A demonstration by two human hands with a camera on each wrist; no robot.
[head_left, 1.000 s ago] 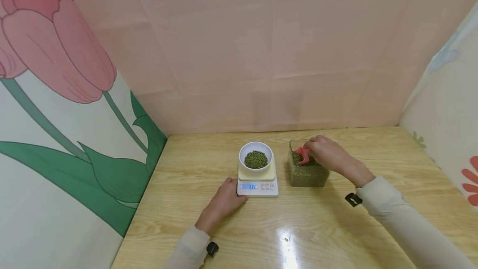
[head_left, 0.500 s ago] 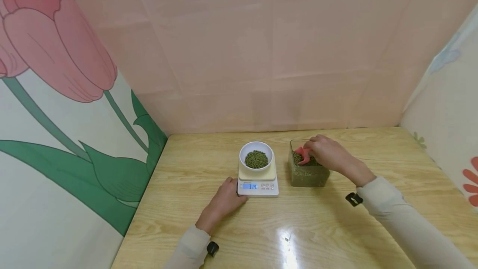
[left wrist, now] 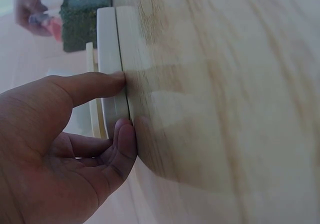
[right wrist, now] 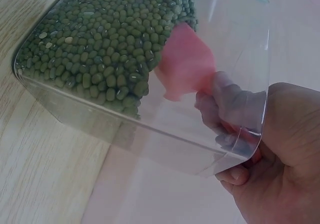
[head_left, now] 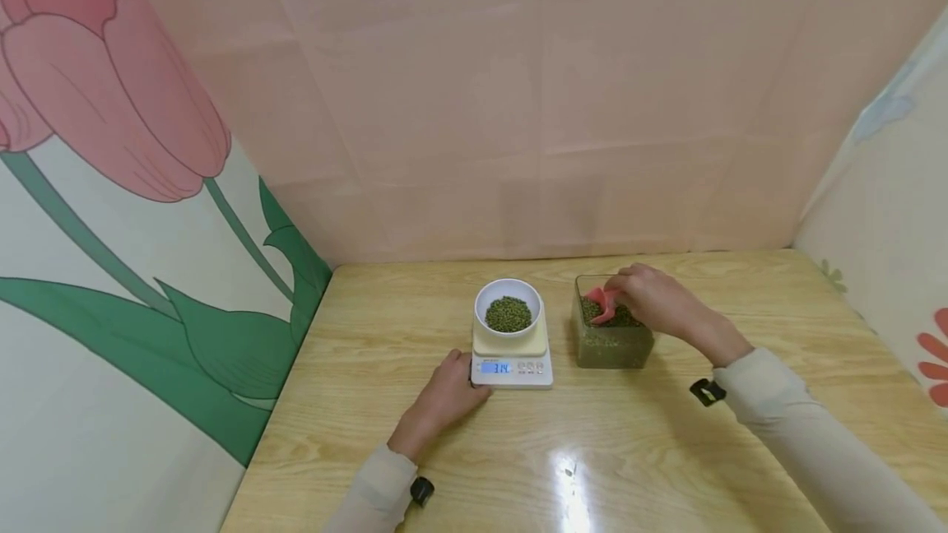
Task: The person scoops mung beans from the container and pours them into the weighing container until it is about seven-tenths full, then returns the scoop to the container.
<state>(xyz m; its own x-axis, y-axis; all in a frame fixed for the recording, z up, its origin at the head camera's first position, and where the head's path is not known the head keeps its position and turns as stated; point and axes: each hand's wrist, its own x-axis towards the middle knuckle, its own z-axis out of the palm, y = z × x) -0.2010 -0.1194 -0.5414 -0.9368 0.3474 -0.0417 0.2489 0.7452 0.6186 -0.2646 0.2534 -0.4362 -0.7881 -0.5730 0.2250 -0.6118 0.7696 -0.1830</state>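
Observation:
My right hand (head_left: 655, 298) grips a pink scoop (head_left: 603, 304) by its handle, reaching over the rim of a clear square container (head_left: 613, 352). In the right wrist view the scoop's bowl (right wrist: 185, 61) meets the green mung beans (right wrist: 107, 39) inside. A white kitchen scale (head_left: 511, 375) with a lit blue display stands to the left of the container. On its platform sits a white bowl (head_left: 483, 296) with a heap of mung beans (head_left: 508, 315). My left hand (head_left: 448, 393) holds the scale's front left corner, thumb (left wrist: 95, 86) and curled fingers (left wrist: 125, 149) against its edges.
All of this stands on a wood-grain table (head_left: 400, 311). A pink-covered wall (head_left: 533, 105) rises behind it, a tulip-painted wall (head_left: 111, 105) on the left and a pale flowered wall (head_left: 889, 229) on the right.
The right hand has shifted slightly right, and the scoop has changed its tilt a little within the container. The left hand, scale and bowl stay in place.

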